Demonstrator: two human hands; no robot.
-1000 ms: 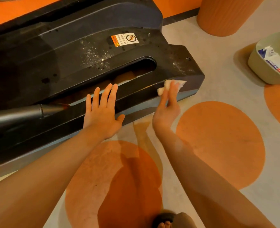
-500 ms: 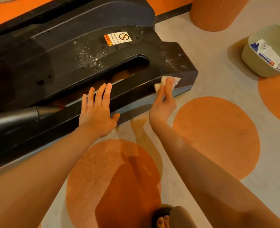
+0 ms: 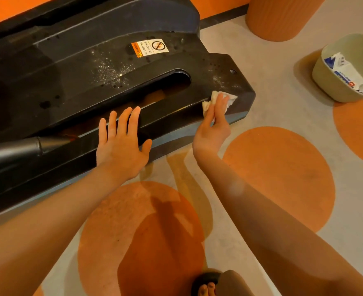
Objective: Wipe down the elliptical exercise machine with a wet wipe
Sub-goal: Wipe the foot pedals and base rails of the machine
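Here the black machine (image 3: pixel 86 82) lies across the left and far part of the floor (image 3: pixel 283 116). Its sticker (image 3: pixel 150 48) reads "WARNING" and "NO STEPPING". The right hand (image 3: pixel 213 127) presses a white wipe (image 3: pixel 219 101) with straight fingers against the near side of the machine's right end. The left hand (image 3: pixel 123 144) rests flat on the near edge, fingers straight and spread. At far right a pale bin (image 3: pixel 334 82) holds a white and blue pack (image 3: pixel 345 75); its print is unreadable.
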